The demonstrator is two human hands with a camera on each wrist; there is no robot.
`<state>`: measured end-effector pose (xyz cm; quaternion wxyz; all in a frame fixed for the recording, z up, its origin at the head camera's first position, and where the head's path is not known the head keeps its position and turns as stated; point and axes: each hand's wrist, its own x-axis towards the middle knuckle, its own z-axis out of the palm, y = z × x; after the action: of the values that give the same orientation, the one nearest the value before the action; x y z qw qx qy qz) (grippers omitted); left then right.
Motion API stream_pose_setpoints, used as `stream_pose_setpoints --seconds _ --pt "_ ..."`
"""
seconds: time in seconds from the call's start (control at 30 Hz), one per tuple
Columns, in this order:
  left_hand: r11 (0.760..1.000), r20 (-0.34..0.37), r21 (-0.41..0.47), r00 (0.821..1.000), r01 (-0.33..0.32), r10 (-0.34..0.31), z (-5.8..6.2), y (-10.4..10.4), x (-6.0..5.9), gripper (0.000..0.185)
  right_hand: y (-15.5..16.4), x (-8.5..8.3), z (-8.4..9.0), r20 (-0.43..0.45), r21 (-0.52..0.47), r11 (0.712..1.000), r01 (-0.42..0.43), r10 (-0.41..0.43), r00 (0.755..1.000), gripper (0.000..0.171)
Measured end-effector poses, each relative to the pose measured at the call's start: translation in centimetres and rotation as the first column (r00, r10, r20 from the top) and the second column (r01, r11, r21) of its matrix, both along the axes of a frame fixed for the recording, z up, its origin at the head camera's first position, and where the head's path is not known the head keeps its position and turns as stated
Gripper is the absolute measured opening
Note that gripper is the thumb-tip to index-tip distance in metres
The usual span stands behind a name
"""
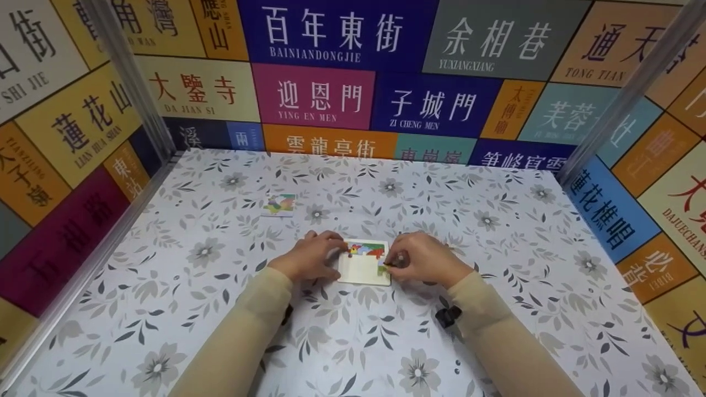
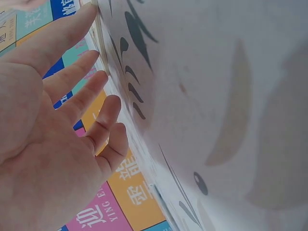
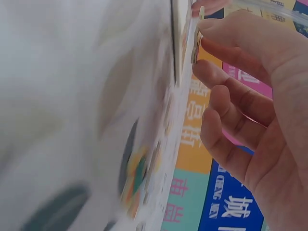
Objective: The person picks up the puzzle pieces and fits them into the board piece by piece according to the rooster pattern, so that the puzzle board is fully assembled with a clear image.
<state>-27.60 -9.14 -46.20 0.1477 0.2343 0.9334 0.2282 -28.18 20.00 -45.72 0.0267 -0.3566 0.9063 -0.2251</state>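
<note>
A small white puzzle board (image 1: 361, 267) lies flat on the flower-patterned table, with coloured pieces filling its top strip (image 1: 367, 249). My left hand (image 1: 335, 249) rests at the board's left edge, its fingers (image 2: 82, 62) fairly straight and the fingertips touching that edge. My right hand (image 1: 389, 266) is at the board's right edge. It pinches a small puzzle piece (image 3: 195, 45) between thumb and forefinger, right by the board's side (image 3: 176, 43). In the head view that piece (image 1: 383, 269) shows as a green bit over the board's lower right.
A small pile of coloured puzzle pieces (image 1: 279, 204) lies further back to the left. Walls of coloured sign panels (image 1: 314, 96) close the table on three sides, with metal posts (image 1: 129, 82) (image 1: 623, 94) at the back corners. The floral cloth (image 1: 496, 231) stretches around the board.
</note>
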Motion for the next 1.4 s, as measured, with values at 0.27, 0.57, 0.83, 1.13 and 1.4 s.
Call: stream_pose_setpoints --seconds 0.27,0.57,0.83,1.13,1.4 --pt "1.0 -0.02 0.016 1.0 0.0 0.0 -0.3 -0.2 -0.2 0.056 -3.1 -0.3 0.0 -0.066 0.014 0.999 -0.049 0.05 0.997 0.01" --pt "0.999 -0.025 0.052 1.0 0.0 0.001 -0.1 -0.5 -0.1 0.054 -5.3 -1.0 -0.3 -0.116 0.051 0.997 -0.061 0.067 0.991 0.007" --pt "0.996 -0.07 0.086 0.997 0.019 -0.013 -0.3 -0.7 0.0 0.05 -6.3 -1.5 -0.8 -0.12 0.071 0.997 -0.039 0.048 0.992 0.006" --pt "0.996 -0.083 0.085 0.996 0.024 -0.017 0.0 -0.6 0.1 0.051 -7.1 -2.0 -1.0 -0.1 0.069 0.996 -0.05 0.057 0.993 0.008" --pt "0.997 -0.063 0.072 0.998 0.02 -0.015 0.0 -0.4 0.1 0.052 -7.2 -2.0 -1.1 -0.079 0.08 0.996 -0.029 0.035 0.996 0.009"
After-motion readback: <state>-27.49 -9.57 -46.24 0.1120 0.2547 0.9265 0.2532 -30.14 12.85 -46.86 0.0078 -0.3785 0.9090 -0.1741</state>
